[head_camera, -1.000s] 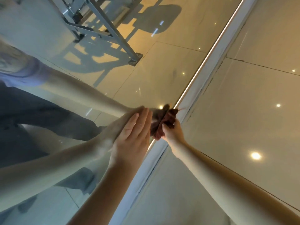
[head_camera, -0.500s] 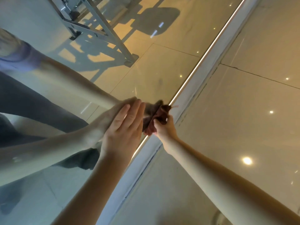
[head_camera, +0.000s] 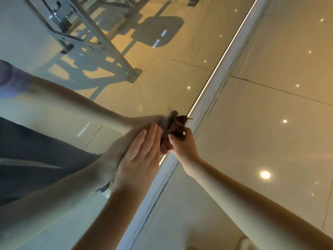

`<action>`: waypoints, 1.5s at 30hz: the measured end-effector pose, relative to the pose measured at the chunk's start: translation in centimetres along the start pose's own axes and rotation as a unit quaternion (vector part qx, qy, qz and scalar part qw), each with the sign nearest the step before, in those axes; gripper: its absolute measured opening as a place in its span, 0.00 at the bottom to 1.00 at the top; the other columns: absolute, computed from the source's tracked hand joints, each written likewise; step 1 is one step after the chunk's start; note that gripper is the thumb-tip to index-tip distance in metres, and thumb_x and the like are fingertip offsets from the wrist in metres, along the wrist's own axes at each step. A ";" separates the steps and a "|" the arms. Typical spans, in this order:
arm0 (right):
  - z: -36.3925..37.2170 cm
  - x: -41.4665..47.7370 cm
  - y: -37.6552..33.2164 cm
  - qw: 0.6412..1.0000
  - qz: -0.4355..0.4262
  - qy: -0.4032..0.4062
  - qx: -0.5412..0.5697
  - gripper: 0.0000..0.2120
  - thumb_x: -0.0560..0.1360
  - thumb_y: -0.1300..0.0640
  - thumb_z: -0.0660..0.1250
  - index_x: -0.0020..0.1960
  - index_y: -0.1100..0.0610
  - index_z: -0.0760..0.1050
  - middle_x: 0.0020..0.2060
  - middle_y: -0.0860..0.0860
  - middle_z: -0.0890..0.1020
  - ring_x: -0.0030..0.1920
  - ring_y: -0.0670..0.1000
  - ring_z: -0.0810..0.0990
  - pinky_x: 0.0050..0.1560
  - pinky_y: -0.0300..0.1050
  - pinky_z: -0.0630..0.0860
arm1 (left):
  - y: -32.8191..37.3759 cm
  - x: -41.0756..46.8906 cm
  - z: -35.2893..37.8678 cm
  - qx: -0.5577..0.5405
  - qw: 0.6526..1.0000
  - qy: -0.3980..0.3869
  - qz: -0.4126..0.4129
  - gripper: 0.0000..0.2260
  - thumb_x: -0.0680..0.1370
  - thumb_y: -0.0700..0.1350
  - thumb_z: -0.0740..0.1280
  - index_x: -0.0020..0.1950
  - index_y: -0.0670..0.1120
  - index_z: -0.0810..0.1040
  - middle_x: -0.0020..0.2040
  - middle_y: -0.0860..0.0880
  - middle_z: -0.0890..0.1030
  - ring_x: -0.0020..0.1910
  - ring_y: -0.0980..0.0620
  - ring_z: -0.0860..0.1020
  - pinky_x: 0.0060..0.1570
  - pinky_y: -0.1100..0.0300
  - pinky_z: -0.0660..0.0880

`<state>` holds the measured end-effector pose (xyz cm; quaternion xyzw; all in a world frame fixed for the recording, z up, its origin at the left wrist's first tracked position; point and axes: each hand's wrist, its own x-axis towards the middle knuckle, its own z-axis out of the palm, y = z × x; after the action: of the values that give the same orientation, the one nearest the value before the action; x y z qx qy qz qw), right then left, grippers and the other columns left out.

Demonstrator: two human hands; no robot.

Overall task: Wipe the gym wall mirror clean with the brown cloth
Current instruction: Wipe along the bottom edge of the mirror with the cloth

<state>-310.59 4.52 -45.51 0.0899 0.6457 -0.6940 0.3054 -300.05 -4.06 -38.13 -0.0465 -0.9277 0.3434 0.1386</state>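
Since a second ago little is changing: the right hand (head_camera: 182, 147) and the brown cloth (head_camera: 177, 129) are sitting a touch higher against the left fingertips, and otherwise the arrangement is holding. The right hand is clamping the cloth, thumb and curled fingers pinching a bunched wad of it, and is pressing that wad onto the mirror (head_camera: 162, 78) right at the glass's border. Just beyond the grip, on its outer side, the pale frame strip (head_camera: 216, 94) is running past, with a lit line (head_camera: 222, 56) between it and the glass. Just inside the grip the left hand (head_camera: 140, 156) is lying flat on the glass, fingers straight and together, holding nothing; its fingertips are sitting beside the cloth, and I cannot tell whether they are touching it. Well away from the grip, across the glass, a metal gym frame (head_camera: 101, 33) is showing in reflection. Handling, as a judgement: the cloth is looking light, soft and limp — it is folding and trailing a frayed thread, so it is likely slipping out of a loose pinch. Better to be taking it in the wad's middle, palm behind it, spreading pressure. The glass is probably slick and hard, so a firm, even push is making sense.
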 end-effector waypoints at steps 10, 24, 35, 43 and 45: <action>-1.0 2.7 -3.2 0.993 -0.103 0.055 0.008 0.18 0.80 0.58 0.65 0.69 0.56 0.69 0.57 0.50 0.79 0.57 0.48 0.78 0.58 0.41 0.76 | -0.3 1.2 1.0 -0.004 0.999 0.004 0.040 0.28 0.84 0.39 0.40 0.65 0.36 0.79 0.70 0.39 0.75 0.74 0.42 0.63 0.76 0.50 0.55; -2.8 6.7 -2.8 0.998 -0.035 0.046 0.016 0.17 0.78 0.60 0.66 0.66 0.54 0.71 0.57 0.52 0.80 0.58 0.52 0.79 0.62 0.51 0.76 | 1.4 4.7 3.1 0.012 0.999 -0.002 0.039 0.25 0.84 0.38 0.41 0.70 0.36 0.73 0.73 0.40 0.73 0.74 0.44 0.66 0.75 0.52 0.56; -3.8 8.1 -2.1 0.998 0.060 -0.011 0.034 0.16 0.78 0.62 0.65 0.64 0.52 0.69 0.55 0.51 0.79 0.57 0.52 0.79 0.62 0.54 0.76 | 2.7 8.1 3.9 -0.030 0.999 -0.018 0.030 0.21 0.83 0.38 0.44 0.74 0.34 0.59 0.72 0.39 0.72 0.73 0.43 0.70 0.76 0.52 0.55; -5.6 12.7 -4.3 0.998 -0.011 0.042 -0.045 0.17 0.80 0.59 0.62 0.69 0.56 0.68 0.56 0.52 0.79 0.55 0.49 0.79 0.56 0.44 0.78 | 3.4 10.7 5.1 0.005 0.999 -0.029 0.035 0.22 0.82 0.41 0.49 0.68 0.35 0.75 0.73 0.38 0.71 0.75 0.43 0.64 0.77 0.49 0.50; -5.3 11.5 -3.0 0.998 0.031 0.015 -0.052 0.16 0.80 0.60 0.62 0.67 0.56 0.69 0.54 0.52 0.80 0.54 0.50 0.79 0.59 0.50 0.77 | 3.7 11.8 5.3 -0.007 1.000 -0.016 0.023 0.22 0.81 0.41 0.49 0.71 0.33 0.68 0.72 0.39 0.73 0.74 0.43 0.64 0.77 0.50 0.49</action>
<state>-322.79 5.97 -49.70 0.1044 0.6823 -0.6486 0.3207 -312.91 -2.44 -41.73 -0.0630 -0.9308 0.3411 0.1157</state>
